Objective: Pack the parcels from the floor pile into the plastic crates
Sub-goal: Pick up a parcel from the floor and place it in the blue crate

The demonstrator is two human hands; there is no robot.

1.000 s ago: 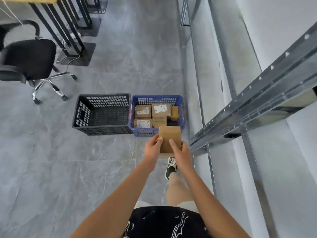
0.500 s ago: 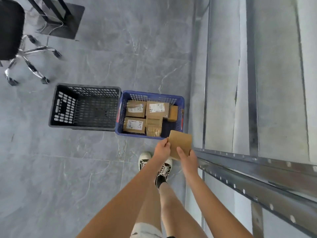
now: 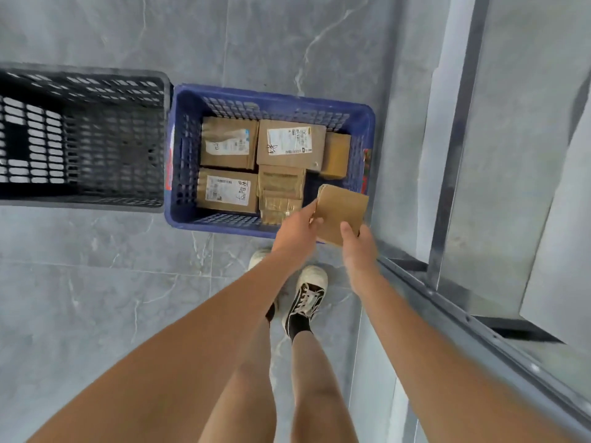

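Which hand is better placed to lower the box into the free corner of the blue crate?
Probably the right hand: it holds the box on the side beside the free near-right corner of the blue crate. The left hand is over the packed parcels.

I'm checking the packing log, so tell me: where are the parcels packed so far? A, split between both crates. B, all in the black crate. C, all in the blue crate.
C: the packed parcels all sit in the blue crate, while the black crate beside it shows only bare mesh; one more box is held over the blue crate's near right corner.
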